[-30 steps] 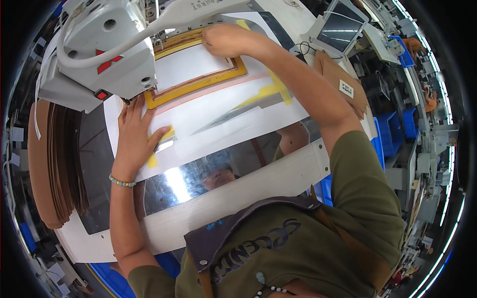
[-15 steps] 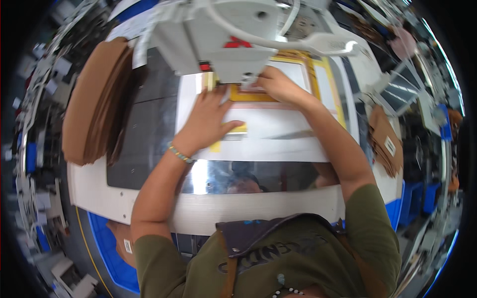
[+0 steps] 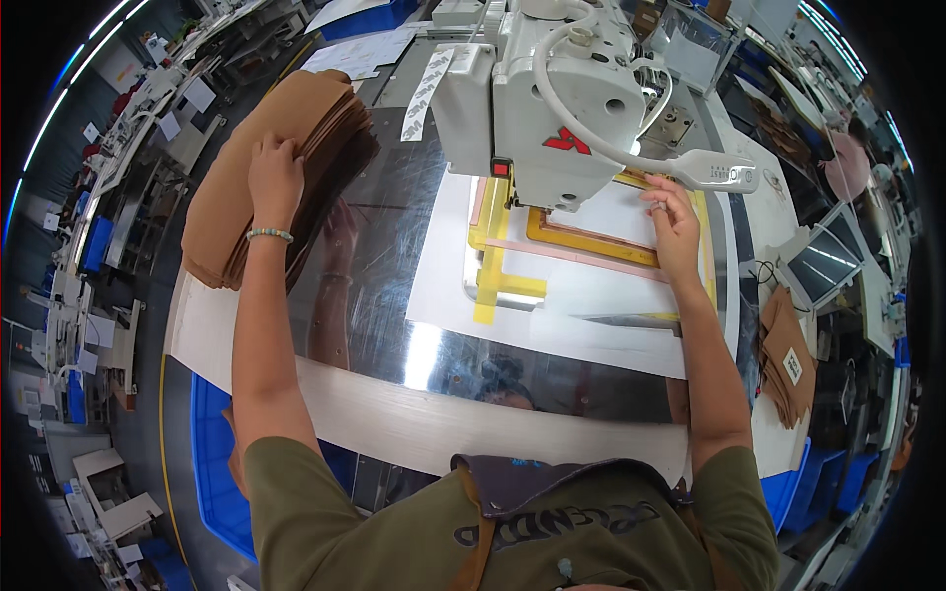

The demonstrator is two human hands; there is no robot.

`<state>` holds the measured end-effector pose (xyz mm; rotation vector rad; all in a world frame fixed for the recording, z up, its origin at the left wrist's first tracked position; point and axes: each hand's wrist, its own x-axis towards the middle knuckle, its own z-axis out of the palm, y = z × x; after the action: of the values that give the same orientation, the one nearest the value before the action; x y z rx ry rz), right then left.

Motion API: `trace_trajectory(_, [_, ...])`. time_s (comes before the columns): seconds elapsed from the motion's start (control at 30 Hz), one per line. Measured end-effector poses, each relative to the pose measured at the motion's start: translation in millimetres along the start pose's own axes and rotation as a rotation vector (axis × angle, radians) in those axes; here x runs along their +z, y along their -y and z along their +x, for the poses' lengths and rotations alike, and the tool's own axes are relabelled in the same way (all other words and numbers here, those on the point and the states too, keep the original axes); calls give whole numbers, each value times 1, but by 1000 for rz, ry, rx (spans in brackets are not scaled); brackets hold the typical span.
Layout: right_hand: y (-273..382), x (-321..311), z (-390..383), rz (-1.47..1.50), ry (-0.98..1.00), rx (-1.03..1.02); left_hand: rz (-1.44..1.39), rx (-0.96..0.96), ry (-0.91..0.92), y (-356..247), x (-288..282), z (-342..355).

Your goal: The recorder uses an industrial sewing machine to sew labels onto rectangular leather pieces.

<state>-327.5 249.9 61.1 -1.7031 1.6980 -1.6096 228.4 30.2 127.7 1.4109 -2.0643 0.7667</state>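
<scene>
My left hand (image 3: 276,182) lies on a tall stack of brown fabric pieces (image 3: 222,167) at the left, its fingers bent and closed on the top piece near the stack's right edge. My right hand (image 3: 676,231) is over the right side of the yellow-edged frame (image 3: 591,239) beneath the sewing machine head (image 3: 562,118). Its fingers curl loosely apart, with nothing visible in them. The frame lies on a white sheet (image 3: 453,286) with yellow tape strips (image 3: 490,281). The machine head hides the frame's far left part.
A white handle-shaped device (image 3: 714,170) hangs on a cable just above my right hand. More brown pieces with a white label (image 3: 788,360) lie at the right table edge. Shiny metal plate (image 3: 384,286) covers the table middle. A blue bin (image 3: 222,483) stands below left.
My left hand has moved from the frame under the machine head to the brown stack. My right hand has drawn rightward from beside the machine head. The whole view has shifted.
</scene>
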Motion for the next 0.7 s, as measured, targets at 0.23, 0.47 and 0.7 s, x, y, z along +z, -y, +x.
trace_trajectory(0.23, [0, -7, -5, -1, -39, 4, -330, -241, 67, 18, 22, 13])
trace_trajectory(0.47, [-4, -6, -4, 3, -31, -57, -824, -686, 518, 80, 27, 54])
trace_trajectory(0.7, [2, -3, 1, -29, -38, -73, -429, -174, -112, 21, -14, 51])
